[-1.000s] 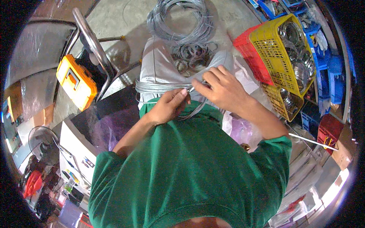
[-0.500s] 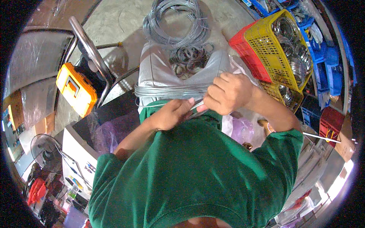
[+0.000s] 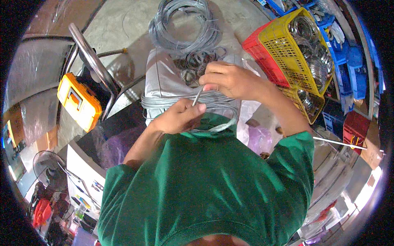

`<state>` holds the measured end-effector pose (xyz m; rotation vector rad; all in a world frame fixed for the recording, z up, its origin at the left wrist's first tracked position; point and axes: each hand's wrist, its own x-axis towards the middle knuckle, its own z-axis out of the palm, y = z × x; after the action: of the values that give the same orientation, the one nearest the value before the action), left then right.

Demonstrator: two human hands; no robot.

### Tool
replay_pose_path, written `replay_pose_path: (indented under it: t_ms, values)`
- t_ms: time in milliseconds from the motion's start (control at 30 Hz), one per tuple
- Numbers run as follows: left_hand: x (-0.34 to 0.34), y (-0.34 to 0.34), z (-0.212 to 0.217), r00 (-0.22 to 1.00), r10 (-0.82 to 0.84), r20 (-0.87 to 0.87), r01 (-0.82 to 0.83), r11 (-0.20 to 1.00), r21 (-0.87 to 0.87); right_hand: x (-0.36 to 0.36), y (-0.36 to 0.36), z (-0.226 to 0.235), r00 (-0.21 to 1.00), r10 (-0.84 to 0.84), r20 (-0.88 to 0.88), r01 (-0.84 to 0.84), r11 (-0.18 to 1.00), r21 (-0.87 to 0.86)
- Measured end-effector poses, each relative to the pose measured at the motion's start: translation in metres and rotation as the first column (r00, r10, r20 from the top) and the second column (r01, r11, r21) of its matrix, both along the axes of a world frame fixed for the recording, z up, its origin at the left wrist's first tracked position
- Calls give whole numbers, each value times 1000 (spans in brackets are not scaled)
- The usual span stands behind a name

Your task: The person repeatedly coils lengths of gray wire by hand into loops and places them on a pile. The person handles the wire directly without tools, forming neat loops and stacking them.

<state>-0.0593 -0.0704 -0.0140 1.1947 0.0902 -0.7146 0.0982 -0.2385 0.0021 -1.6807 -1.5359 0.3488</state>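
In the head view, the person in a green shirt (image 3: 209, 184) bends over a grey sack-like bundle (image 3: 164, 80) that stands on the concrete floor (image 3: 123, 24). The left hand (image 3: 180, 117) is closed, its fingers curled and pinched on the lower end of a short length of grey wire (image 3: 197, 97). The right hand (image 3: 230, 80) is just above it, fingers drawn together on the upper end of the same wire, so that the two hands are close and the wire runs slanted between them. Just under the hands a band of grey wire strands (image 3: 172, 100) lies wrapped across the front of the bundle, and a loop of it curves down against the shirt at the chest. On top of the bundle, just beyond the right hand, lies a heap of small wire rings (image 3: 193, 65), and past that a large coil of grey wire (image 3: 180, 24) rests on the floor. To the left a curved metal tube frame (image 3: 88, 53) stands beside a yellow tool case (image 3: 78, 100). To the right, yellow and red plastic crates (image 3: 287, 45) hold clear glass jars (image 3: 312, 37). A small fan (image 3: 47, 166) shows at the lower left.
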Motion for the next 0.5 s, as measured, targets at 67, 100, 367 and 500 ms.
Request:
replay_pose_path:
  t_ms: [67,100,367,500]
  values:
    - [4,3,1,988,25,-149,-32,999,-42,0,-4,-8,998,-8,-70,4,998,-57]
    - [6,5,2,976,16,-217,-31,997,-65,3,-9,-10,999,-10,34,13,994,-109]
    - [26,17,-5,903,303,-303,-353,927,-124,-7,-22,-36,230,-184,-956,-237,942,-239]
    - [28,18,-16,925,308,-223,-326,944,-53,-28,-24,-52,-332,-111,-937,-125,990,-73]
